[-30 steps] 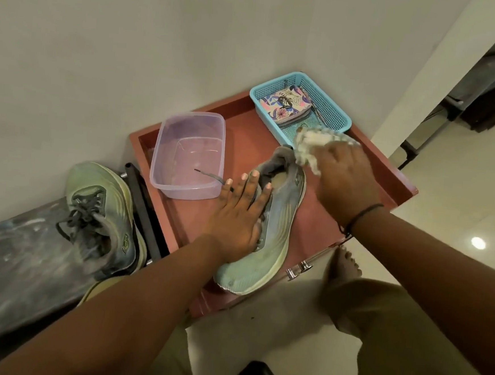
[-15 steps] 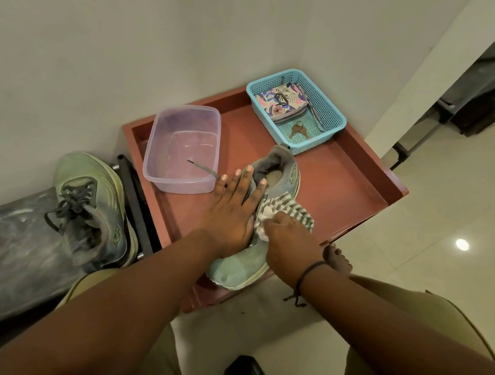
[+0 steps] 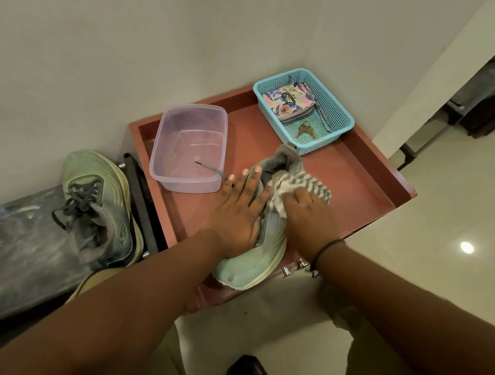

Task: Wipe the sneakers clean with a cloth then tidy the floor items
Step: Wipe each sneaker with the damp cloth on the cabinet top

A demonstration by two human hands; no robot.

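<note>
Against the white wall, on the red tray (image 3: 368,179), the light, soft mint sneaker (image 3: 252,264) lies pinned under the flat left hand (image 3: 238,210) while the right hand (image 3: 306,215) scrunches the limp striped cloth (image 3: 297,184) against its collar.

Cloth (image 3: 296,188) on sneaker (image 3: 251,267), both hands

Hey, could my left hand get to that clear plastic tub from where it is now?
Probably yes. The left hand lies flat on the sneaker, and the tub sits just beyond its fingertips with nothing between them; only a shoelace end hangs over the rim.
</note>
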